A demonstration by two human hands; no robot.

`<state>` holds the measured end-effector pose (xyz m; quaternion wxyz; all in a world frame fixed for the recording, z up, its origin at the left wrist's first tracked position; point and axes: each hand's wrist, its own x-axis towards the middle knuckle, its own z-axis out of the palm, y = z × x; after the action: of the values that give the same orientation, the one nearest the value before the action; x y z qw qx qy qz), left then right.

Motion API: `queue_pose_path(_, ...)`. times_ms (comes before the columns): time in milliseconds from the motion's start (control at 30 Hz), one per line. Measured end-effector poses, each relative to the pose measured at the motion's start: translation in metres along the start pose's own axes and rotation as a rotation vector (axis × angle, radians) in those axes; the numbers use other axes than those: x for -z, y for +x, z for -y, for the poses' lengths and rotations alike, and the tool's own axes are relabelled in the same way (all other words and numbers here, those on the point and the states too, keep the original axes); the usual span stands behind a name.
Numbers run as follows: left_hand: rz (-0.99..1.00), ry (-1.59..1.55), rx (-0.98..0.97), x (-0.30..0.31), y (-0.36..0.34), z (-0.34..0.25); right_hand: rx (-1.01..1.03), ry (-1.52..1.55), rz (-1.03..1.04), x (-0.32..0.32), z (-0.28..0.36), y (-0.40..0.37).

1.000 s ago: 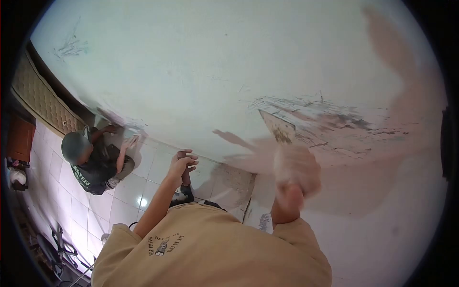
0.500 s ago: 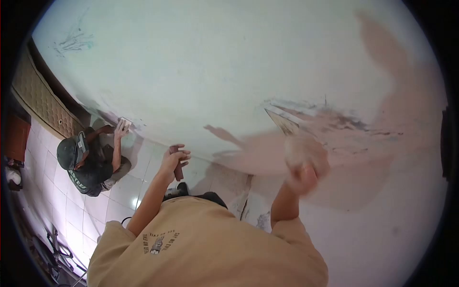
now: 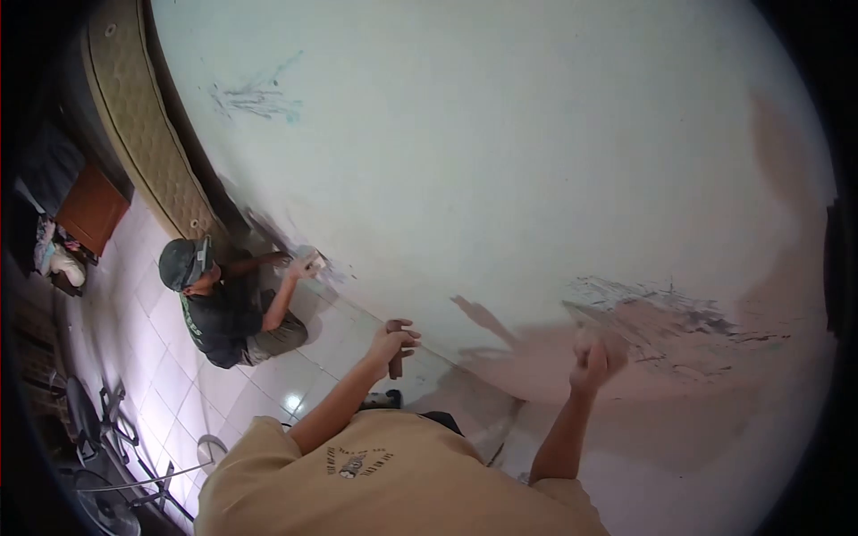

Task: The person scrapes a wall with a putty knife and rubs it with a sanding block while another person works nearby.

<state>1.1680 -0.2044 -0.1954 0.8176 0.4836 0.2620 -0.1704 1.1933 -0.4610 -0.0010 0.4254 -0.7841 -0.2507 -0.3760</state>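
My right hand [image 3: 599, 355] is wrapped round the handle of a scraper [image 3: 583, 313], slightly smeared by motion. The scraper's broad triangular blade points up and left, at the lower left edge of a dark, flaking patch [image 3: 710, 317] on the pale wall [image 3: 500, 143]. Lower and to the left, my left hand [image 3: 386, 341] grips a reddish-brown strip [image 3: 396, 364] between thumb and fingers, held in front of the wall. Part of the strip is hidden by the fingers.
A co-worker [image 3: 223, 308] squats at the left on the tiled floor [image 3: 170, 366], a hand with a pale block at the wall's scuffed base. A mattress [image 3: 147, 134] leans behind. Chairs [image 3: 103, 447] stand at lower left. Another marked patch [image 3: 259, 100] is higher up the wall.
The view has swung, so the scene sits further right and more of the room shows at left. My right hand has shifted with the scraper against the patch; my left keeps the strip.
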Motion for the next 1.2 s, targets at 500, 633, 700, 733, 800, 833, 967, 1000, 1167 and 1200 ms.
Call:
queue_pose_path(500, -0.315, -0.106, -0.104, 0.040, -0.046, 0.009, -0.477, 0.360, 0.819, -0.147, -0.022, -0.070)
queue_pose_path(633, -0.464, -0.192, -0.147, 0.069, -0.062, 0.030, -0.184, 0.368, 0.975, -0.242, -0.012, -0.070)
queue_pose_path(700, -0.568, -0.303, -0.156, 0.075, -0.074, 0.041, 0.047, 0.418, 0.804, -0.301, 0.010, -0.064)
queue_pose_path(733, -0.568, -0.299, -0.176, 0.075, -0.080, 0.046, 0.201, 0.444, 0.633, -0.330, 0.024, -0.061)
queue_pose_path(800, -0.601, -0.323, -0.169, 0.068, -0.092, 0.049, 0.298, 0.514, 0.902, -0.345, 0.069, -0.010)
queue_pose_path(833, -0.598, -0.361, -0.169, 0.067, -0.095, 0.047, 0.377, 0.635, 0.763, -0.367, 0.091, 0.003)
queue_pose_path(967, -0.619, -0.400, -0.139, 0.078, -0.087, 0.045, 0.572, 0.800, 0.451, -0.388, 0.192, 0.086)
queue_pose_path(1000, -0.625, -0.390, -0.140, 0.080, -0.086, 0.043, 0.568, 0.817, 0.498, -0.380, 0.214, 0.114)
queue_pose_path(1167, -0.638, -0.435, -0.208, 0.110, -0.074, 0.006, 0.610, 1.010, 0.194, -0.365, 0.241, 0.184)
queue_pose_path(1200, -0.665, -0.426, -0.220, 0.118, -0.074, -0.001, 0.605, 1.107, 0.092, -0.373, 0.237, 0.191)
